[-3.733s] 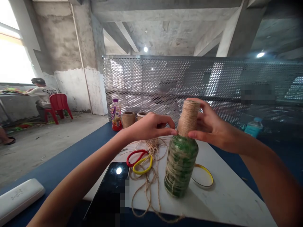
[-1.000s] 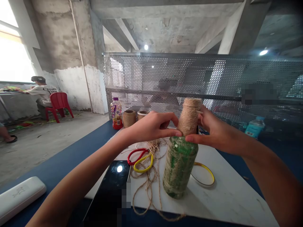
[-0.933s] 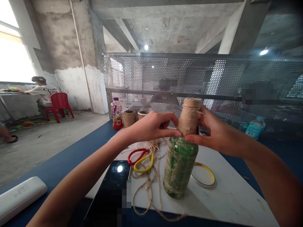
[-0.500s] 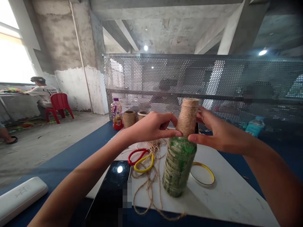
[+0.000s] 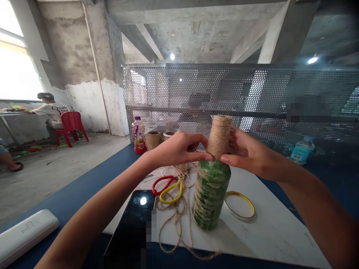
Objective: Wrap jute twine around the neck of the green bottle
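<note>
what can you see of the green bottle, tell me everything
The green bottle looks like glass, its body streaked with patchy beige material. Tan twine covers its neck in close coils. It stands on a white board, leaning slightly right in the picture. The left hand and right hand touch the neck's base from either side.

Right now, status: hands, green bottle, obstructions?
Left fingers, right fingers at tan twine-wrapped neck. Green bottle on white board. Loose tan twine and yellow ring beside bottle; nothing seen blocking fingers.
</note>
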`<state>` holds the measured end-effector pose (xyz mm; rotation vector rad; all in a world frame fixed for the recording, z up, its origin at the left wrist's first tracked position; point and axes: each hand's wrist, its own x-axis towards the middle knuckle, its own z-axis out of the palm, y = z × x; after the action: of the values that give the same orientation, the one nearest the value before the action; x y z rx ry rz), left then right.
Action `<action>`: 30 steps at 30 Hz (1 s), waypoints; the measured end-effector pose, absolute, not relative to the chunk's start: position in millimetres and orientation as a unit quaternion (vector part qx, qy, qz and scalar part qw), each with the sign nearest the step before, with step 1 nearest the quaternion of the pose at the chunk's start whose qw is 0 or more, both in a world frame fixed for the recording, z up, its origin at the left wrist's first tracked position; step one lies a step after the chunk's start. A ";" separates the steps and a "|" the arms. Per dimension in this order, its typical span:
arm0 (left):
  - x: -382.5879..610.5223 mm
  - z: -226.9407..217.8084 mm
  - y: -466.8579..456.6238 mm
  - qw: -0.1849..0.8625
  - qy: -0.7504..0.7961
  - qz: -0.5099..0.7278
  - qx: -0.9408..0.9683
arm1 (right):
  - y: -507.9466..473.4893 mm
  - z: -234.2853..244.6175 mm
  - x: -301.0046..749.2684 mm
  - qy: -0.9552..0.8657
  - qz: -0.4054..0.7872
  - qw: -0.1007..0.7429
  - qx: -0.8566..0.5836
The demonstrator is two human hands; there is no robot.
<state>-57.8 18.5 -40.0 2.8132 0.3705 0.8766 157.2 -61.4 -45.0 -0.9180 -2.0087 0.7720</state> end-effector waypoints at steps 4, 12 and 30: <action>-57.7 -39.4 17.1 0.084 0.129 0.298 0.942 | -57.8 -43.3 161.6 -0.794 0.318 0.365 -0.367; -57.1 -40.2 17.3 0.066 0.134 0.298 0.943 | -52.2 -46.7 158.8 -0.779 0.180 0.355 -0.484; -54.5 -41.9 16.8 0.087 0.118 0.290 0.946 | -49.8 -36.6 174.1 -0.798 0.186 0.406 -0.404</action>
<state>-54.5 16.8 -41.9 2.8176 0.3504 0.8628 174.1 -49.8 -36.6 -1.0186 -2.0145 0.4695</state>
